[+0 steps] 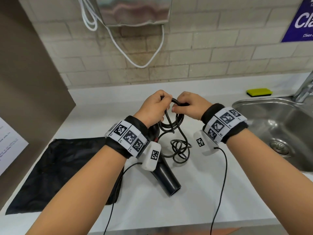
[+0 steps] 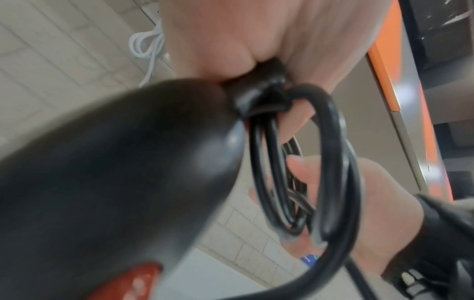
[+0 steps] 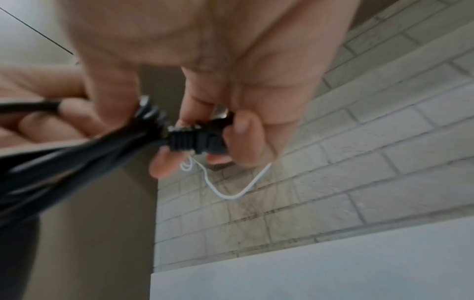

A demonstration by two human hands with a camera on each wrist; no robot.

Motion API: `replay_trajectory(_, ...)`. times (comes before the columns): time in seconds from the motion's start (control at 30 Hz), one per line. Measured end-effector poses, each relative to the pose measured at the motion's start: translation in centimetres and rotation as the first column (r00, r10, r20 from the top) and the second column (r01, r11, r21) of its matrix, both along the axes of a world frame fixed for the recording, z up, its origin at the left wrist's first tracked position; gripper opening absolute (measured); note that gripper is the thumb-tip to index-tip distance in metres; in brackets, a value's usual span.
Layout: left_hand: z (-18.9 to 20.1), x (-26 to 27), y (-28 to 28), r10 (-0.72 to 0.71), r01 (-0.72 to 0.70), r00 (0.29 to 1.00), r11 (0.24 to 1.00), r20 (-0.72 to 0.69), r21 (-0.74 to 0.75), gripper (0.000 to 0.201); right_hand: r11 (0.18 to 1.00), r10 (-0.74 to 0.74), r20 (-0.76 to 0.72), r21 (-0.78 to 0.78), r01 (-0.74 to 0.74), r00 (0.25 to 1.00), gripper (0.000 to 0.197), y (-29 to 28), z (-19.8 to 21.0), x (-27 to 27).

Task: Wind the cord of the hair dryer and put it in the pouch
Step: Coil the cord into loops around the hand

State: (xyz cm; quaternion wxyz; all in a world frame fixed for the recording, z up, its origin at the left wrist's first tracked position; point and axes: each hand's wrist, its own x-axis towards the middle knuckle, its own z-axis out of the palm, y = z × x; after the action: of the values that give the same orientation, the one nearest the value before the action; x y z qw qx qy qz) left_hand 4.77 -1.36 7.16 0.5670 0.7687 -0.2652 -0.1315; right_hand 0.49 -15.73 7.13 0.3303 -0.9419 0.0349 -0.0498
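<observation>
Head view shows both hands raised together above the middle of the white worktop (image 1: 152, 209), close to its back edge. The left hand (image 1: 153, 108) has its fingers curled around several black loops of the cord (image 1: 171, 122), gathered at the handle end of the hair dryer (image 1: 166, 177); the left wrist view shows those loops hanging side by side from the cord's strain relief beside the dryer's dark body. The right hand (image 1: 188, 106) pinches the plug (image 3: 197, 140) between thumb and fingertips, just beside the left hand. The dryer hangs tilted below the left wrist, its nozzle pointing toward the front edge; whether it touches the worktop cannot be told. A loose tangle of unwound cord lies on the worktop between the two wrists. The black pouch (image 1: 55, 172) lies flat at the left side, reaching toward the front-left corner. A steel sink (image 1: 274, 126) is set into the right end, with a yellow sponge (image 1: 259, 92) at the back edge.
</observation>
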Motion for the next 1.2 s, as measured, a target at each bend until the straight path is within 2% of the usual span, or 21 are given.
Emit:
replay_trajectory(0.07,0.0,0.0,0.2,0.023,-0.023,1.000,0.999,-0.009,-0.034,0.020,0.996,0.053,-0.070,0.077,-0.048,0.996,0.008,-1.4,0.2,-0.7)
replay_trajectory(0.13,0.0,0.0,0.3,0.032,-0.033,0.999,0.998,-0.030,-0.062,0.020,0.994,0.061,-0.105,0.099,-0.051,0.993,0.014,-2.7,-0.3,-1.1)
replay_trajectory(0.2,-0.1,0.0,0.3,0.036,-0.039,0.999,0.997,-0.041,-0.070,0.020,0.998,-0.036,-0.076,0.054,0.041,0.996,0.013,-4.2,-1.6,-1.0)
replay_trajectory(0.27,-0.3,-0.1,0.1,0.047,-0.050,0.998,0.995,-0.042,-0.082,0.021,0.977,-0.212,-0.084,-0.013,0.212,0.974,0.016,-6.0,-4.0,-0.9)
replay_trajectory(0.33,-0.3,0.0,0.1,0.073,-0.080,0.995,0.990,-0.065,-0.116,0.021,0.914,-0.405,-0.166,-0.105,0.392,0.899,0.026,-7.7,-7.1,-0.9)
replay_trajectory(0.4,-0.3,0.1,0.1,0.102,-0.121,0.988,0.978,-0.112,-0.172,0.020,0.829,-0.555,-0.287,-0.268,0.491,0.781,0.034,-8.3,-9.6,-1.2)
replay_trajectory(0.47,-0.3,0.3,0.2,0.118,-0.149,0.981,0.966,-0.152,-0.213,0.021,0.771,-0.622,-0.380,-0.447,0.453,0.684,0.037,-7.5,-11.3,-1.4)
replay_trajectory(0.53,-0.4,0.4,0.1,0.129,-0.165,0.978,0.959,-0.163,-0.230,0.023,0.783,-0.596,-0.431,-0.499,0.371,0.678,0.040,-5.9,-12.9,-1.3)
replay_trajectory(0.67,-0.4,0.4,0.0,0.122,-0.165,0.976,0.956,-0.181,-0.244,0.024,0.897,-0.429,-0.562,-0.354,0.263,0.707,0.038,-3.1,-14.6,-0.7)
replay_trajectory(0.73,-0.4,0.3,-0.1,0.104,-0.150,0.976,0.959,-0.192,-0.240,0.024,0.922,-0.370,-0.533,-0.313,0.229,0.761,0.037,-2.3,-13.7,-0.3)
replay_trajectory(0.77,-0.4,0.2,-0.2,0.094,-0.142,0.975,0.961,-0.199,-0.238,0.024,0.940,-0.329,-0.484,-0.246,0.235,0.811,0.037,-1.8,-12.8,-0.1)
replay_trajectory(0.8,-0.4,0.1,-0.2,0.087,-0.137,0.975,0.961,-0.206,-0.239,0.024,0.958,-0.285,-0.414,-0.089,0.273,0.865,0.033,-1.3,-11.9,0.0)
replay_trajectory(0.83,-0.3,0.1,-0.2,0.085,-0.138,0.973,0.960,-0.216,-0.245,0.024,0.942,-0.252,-0.338,0.127,0.309,0.907,0.026,-0.8,-10.9,0.0)
replay_trajectory(0.87,-0.3,0.1,-0.2,0.087,-0.145,0.970,0.956,-0.227,-0.255,0.024,0.897,-0.218,-0.278,0.321,0.304,0.936,0.017,-0.3,-9.8,-0.2)
replay_trajectory(0.9,-0.3,0.1,-0.1,0.093,-0.156,0.967,0.952,-0.236,-0.263,0.024,0.849,-0.171,-0.237,0.458,0.265,0.956,0.017,0.1,-8.8,-0.2)
replay_trajectory(0.97,-0.3,0.3,0.2,0.115,-0.180,0.963,0.946,-0.242,-0.270,0.024,0.727,-0.111,-0.102,0.670,0.151,0.989,0.042,0.3,-7.9,-0.1)
replay_trajectory(1.03,-0.3,0.5,0.4,0.141,-0.206,0.961,0.940,-0.239,-0.273,0.024,0.535,-0.173,0.035,0.842,0.064,0.984,0.066,0.0,-6.8,-0.4)
replay_trajectory(1.07,-0.3,0.6,0.4,0.150,-0.214,0.960,0.938,-0.236,-0.272,0.024,0.456,-0.182,0.096,0.890,-0.003,0.979,0.066,-0.2,-6.3,-0.7)
replay_trajectory(1.13,-0.3,0.6,0.4,0.156,-0.218,0.959,0.939,-0.235,-0.266,0.025,0.366,-0.117,0.215,0.917,-0.159,0.970,0.067,-0.2,-5.3,-1.0)
replay_trajectory(1.2,-0.3,0.4,0.1,0.152,-0.207,0.963,0.946,-0.223,-0.249,0.025,0.360,-0.063,0.288,0.900,-0.247,0.956,0.087,0.1,-4.6,-1.0)
